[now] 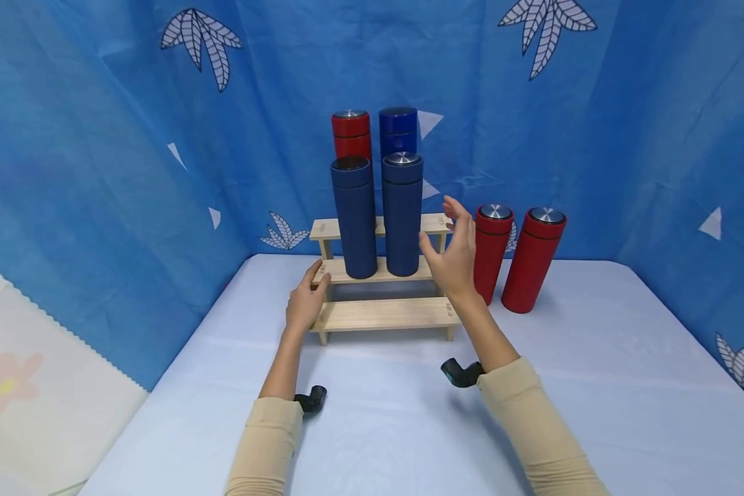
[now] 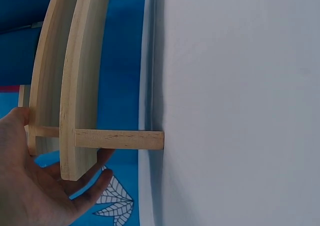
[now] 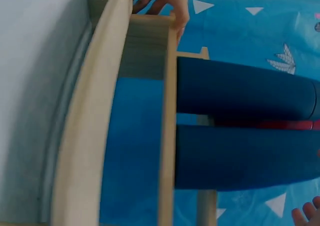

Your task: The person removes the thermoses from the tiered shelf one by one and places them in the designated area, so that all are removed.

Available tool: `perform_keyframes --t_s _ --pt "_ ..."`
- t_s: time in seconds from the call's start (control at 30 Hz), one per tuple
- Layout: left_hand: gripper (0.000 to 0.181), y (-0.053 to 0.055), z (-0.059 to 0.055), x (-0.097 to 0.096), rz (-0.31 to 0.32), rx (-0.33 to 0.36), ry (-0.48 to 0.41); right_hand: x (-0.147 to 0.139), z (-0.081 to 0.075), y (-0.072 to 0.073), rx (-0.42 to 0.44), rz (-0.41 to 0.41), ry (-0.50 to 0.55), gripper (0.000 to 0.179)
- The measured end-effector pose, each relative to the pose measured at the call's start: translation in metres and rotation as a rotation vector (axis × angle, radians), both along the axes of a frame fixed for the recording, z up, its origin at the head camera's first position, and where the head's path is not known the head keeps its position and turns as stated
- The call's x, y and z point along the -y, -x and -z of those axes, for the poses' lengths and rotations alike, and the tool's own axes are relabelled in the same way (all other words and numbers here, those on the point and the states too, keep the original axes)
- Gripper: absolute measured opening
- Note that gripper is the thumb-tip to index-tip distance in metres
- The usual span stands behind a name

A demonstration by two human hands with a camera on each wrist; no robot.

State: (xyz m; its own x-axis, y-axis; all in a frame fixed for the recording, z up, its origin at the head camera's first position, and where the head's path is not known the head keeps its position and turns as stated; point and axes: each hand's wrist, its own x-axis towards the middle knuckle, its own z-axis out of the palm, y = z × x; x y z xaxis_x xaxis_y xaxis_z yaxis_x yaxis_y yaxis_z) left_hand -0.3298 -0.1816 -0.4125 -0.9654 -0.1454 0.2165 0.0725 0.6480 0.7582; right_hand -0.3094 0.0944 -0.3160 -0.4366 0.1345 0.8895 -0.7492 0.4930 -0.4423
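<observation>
A three-step wooden display rack [image 1: 387, 313] stands on the table. On its middle step are two dark blue thermos bottles, the left one [image 1: 355, 220] with a dark lid and the right one [image 1: 403, 220] with a silver lid top. A red bottle [image 1: 351, 134] and a glossy blue bottle [image 1: 398, 131] stand behind them on the top step, their lower parts hidden. My left hand [image 1: 305, 303] grips the left end of the rack, its thumb at the middle step's edge [image 2: 33, 136]. Just right of the silver-topped bottle, my right hand [image 1: 455, 258] is held up with fingers spread, holding nothing.
Two red bottles, one [image 1: 492, 251] partly behind the right hand and another [image 1: 533, 262] beside it, stand on the white table [image 1: 595, 386] right of the rack. A blue patterned cloth [image 1: 322, 55] hangs close behind. Each wrist wears a black camera mount [image 1: 461, 373].
</observation>
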Motion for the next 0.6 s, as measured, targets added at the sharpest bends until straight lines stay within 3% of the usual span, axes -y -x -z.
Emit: perform_keyframes --t_s 0.1,0.2,0.4,0.6 --pt "0.058 0.0 -0.001 0.001 0.002 -0.001 -0.002 0.011 -0.012 0.008 -0.001 -0.04 -0.052 0.072" --pt "0.058 0.0 0.0 0.002 0.003 0.0 -0.003 0.019 -0.014 0.018 0.058 -0.064 -0.104 0.084" --pt "0.06 -0.003 0.002 0.001 0.018 -0.004 -0.004 0.028 -0.002 0.03 0.223 -0.101 -0.151 0.1" --pt "0.056 -0.003 0.003 0.001 0.017 -0.022 -0.005 0.031 0.007 0.035 0.22 -0.119 -0.128 0.102"
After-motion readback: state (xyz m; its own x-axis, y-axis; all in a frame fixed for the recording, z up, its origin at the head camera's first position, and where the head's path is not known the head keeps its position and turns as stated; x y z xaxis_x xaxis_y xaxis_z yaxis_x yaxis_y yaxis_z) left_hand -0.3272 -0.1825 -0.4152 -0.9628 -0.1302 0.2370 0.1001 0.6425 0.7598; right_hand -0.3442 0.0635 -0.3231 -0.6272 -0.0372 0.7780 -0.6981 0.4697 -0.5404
